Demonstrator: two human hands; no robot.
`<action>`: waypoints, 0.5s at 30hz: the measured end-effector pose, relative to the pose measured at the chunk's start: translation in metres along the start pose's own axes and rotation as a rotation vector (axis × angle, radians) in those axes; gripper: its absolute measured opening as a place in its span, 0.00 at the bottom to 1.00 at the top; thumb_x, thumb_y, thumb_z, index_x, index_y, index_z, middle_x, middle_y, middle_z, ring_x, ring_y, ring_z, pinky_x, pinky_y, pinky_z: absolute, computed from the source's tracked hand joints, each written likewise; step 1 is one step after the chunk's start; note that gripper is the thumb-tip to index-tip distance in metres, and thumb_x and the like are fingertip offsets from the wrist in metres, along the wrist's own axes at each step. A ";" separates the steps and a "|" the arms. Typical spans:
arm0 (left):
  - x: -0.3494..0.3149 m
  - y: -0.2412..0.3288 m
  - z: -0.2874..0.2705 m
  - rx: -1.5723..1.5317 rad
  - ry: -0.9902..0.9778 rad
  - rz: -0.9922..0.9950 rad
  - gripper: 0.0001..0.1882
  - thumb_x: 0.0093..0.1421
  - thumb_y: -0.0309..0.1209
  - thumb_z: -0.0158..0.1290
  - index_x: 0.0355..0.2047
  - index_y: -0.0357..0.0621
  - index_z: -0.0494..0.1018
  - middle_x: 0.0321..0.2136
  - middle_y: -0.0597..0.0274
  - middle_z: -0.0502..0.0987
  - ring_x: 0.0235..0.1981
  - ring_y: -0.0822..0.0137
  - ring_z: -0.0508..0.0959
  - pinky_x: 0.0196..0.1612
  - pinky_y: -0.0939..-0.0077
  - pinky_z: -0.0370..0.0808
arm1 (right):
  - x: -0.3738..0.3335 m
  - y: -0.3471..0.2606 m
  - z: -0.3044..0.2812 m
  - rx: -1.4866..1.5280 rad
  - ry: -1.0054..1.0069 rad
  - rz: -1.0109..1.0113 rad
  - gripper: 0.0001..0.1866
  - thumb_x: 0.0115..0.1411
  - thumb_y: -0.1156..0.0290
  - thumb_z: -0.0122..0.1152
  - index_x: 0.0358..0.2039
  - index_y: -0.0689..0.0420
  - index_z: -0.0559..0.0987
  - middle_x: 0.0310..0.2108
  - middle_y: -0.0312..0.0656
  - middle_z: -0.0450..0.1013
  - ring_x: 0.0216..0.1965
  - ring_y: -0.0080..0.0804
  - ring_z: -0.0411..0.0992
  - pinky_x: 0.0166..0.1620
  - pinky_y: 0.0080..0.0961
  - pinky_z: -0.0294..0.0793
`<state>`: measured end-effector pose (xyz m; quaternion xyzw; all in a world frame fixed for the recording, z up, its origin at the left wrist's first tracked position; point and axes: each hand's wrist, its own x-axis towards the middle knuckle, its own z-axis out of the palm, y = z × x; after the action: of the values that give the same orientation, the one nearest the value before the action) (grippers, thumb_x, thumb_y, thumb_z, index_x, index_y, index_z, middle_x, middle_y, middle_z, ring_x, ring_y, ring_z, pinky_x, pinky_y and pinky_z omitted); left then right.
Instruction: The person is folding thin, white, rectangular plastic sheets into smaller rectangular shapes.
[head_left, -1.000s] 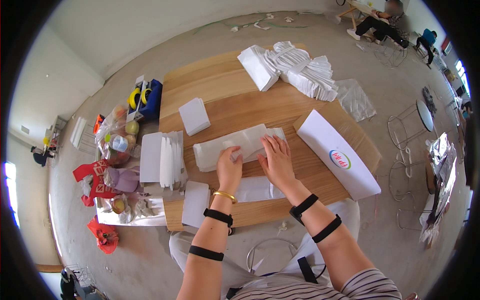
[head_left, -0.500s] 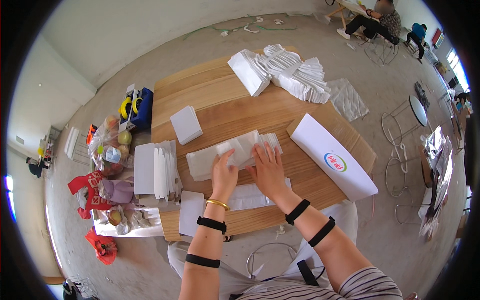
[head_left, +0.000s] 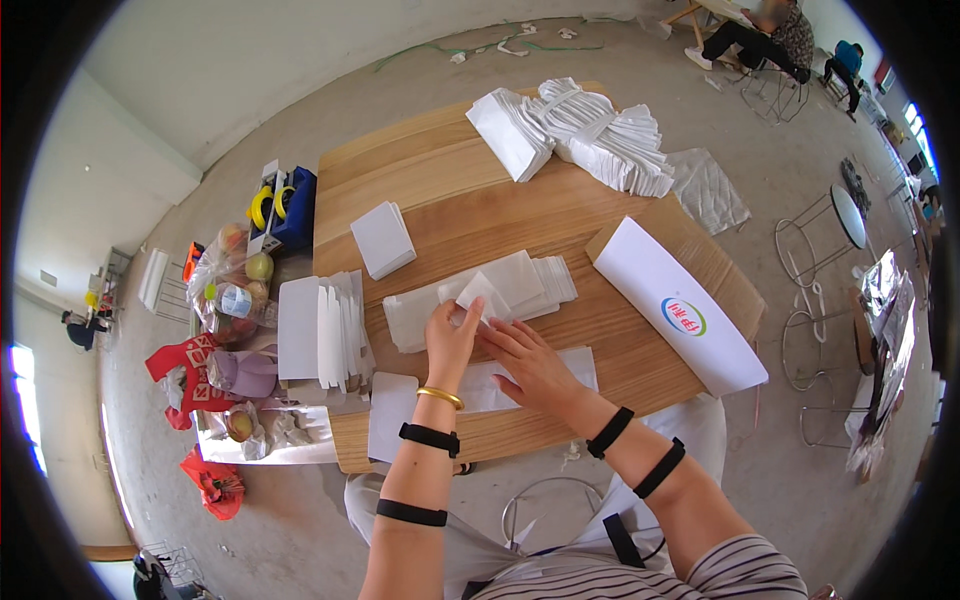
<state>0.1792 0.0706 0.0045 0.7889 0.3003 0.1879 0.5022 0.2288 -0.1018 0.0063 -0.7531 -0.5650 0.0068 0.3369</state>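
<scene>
My left hand is closed, pinching a small white paper-like piece between thumb and fingers. That piece is tilted up over a fanned row of flat white paper sleeves on the wooden table. Beside it my right hand is open, its fingers stretched toward the left hand's fingertips and its palm above the table. Under and around the right hand lies a flat white strip, partly hidden by it. A white card rests at the near edge, left of my left wrist.
On the wooden table are a stack of white cards, a strapped bundle of white sleeves and a cardboard box with a white flap. At left stand white cards, a blue tape dispenser and bagged fruit.
My right hand has drawn back from the sleeves toward me and to the left hand. My left hand has lifted the small white piece, which lay flat before.
</scene>
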 end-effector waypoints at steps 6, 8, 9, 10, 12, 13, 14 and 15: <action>0.000 -0.019 -0.004 0.038 0.030 0.006 0.17 0.61 0.38 0.59 0.31 0.32 0.77 0.24 0.57 0.77 0.27 0.66 0.72 0.33 0.70 0.70 | 0.015 0.025 -0.013 0.112 0.178 0.282 0.20 0.57 0.71 0.62 0.50 0.59 0.76 0.53 0.45 0.71 0.61 0.46 0.64 0.64 0.44 0.62; -0.005 -0.017 -0.002 0.108 0.019 0.006 0.17 0.60 0.38 0.59 0.30 0.32 0.76 0.24 0.51 0.77 0.27 0.60 0.74 0.34 0.66 0.70 | 0.025 0.043 -0.011 -0.072 0.204 0.271 0.21 0.59 0.68 0.61 0.53 0.58 0.75 0.56 0.46 0.69 0.63 0.46 0.61 0.66 0.45 0.59; -0.009 -0.017 0.001 0.099 0.068 0.060 0.17 0.60 0.38 0.60 0.29 0.32 0.75 0.24 0.51 0.76 0.27 0.60 0.73 0.33 0.66 0.70 | 0.028 0.047 -0.008 -0.253 0.228 0.255 0.23 0.60 0.65 0.60 0.55 0.58 0.74 0.59 0.46 0.67 0.65 0.46 0.59 0.67 0.46 0.56; -0.011 -0.018 0.003 0.090 0.117 0.114 0.18 0.60 0.38 0.60 0.28 0.32 0.74 0.23 0.51 0.75 0.26 0.61 0.72 0.33 0.66 0.69 | 0.027 0.050 -0.006 -0.254 0.229 0.256 0.23 0.60 0.65 0.60 0.55 0.58 0.74 0.59 0.46 0.67 0.65 0.46 0.59 0.67 0.46 0.56; -0.015 -0.016 0.001 0.075 0.103 0.070 0.18 0.60 0.39 0.61 0.28 0.32 0.74 0.22 0.58 0.74 0.26 0.67 0.69 0.32 0.70 0.67 | 0.030 0.049 -0.003 -0.394 0.146 0.264 0.28 0.62 0.61 0.59 0.60 0.58 0.70 0.64 0.47 0.63 0.68 0.45 0.54 0.69 0.48 0.49; -0.016 -0.015 0.001 0.057 0.088 0.027 0.19 0.61 0.39 0.61 0.27 0.33 0.73 0.22 0.65 0.72 0.27 0.73 0.66 0.31 0.75 0.65 | 0.028 0.047 -0.001 -0.394 0.146 0.266 0.28 0.62 0.61 0.59 0.60 0.58 0.70 0.64 0.47 0.63 0.68 0.45 0.54 0.69 0.48 0.49; -0.018 -0.017 0.000 0.060 0.090 0.025 0.19 0.61 0.39 0.61 0.27 0.33 0.73 0.22 0.65 0.72 0.27 0.73 0.66 0.31 0.75 0.65 | 0.026 0.040 0.000 -0.366 0.151 0.263 0.29 0.62 0.60 0.59 0.61 0.59 0.69 0.64 0.48 0.62 0.68 0.45 0.54 0.70 0.48 0.48; -0.019 -0.018 0.000 0.034 0.098 0.028 0.18 0.61 0.39 0.61 0.27 0.33 0.73 0.21 0.66 0.71 0.26 0.74 0.65 0.31 0.75 0.65 | 0.023 0.034 0.002 -0.339 0.156 0.260 0.29 0.62 0.60 0.59 0.61 0.59 0.69 0.65 0.48 0.61 0.69 0.45 0.54 0.70 0.49 0.47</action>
<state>0.1594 0.0642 -0.0120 0.7912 0.3168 0.2281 0.4708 0.2655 -0.0861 -0.0042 -0.8637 -0.4284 -0.1031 0.2447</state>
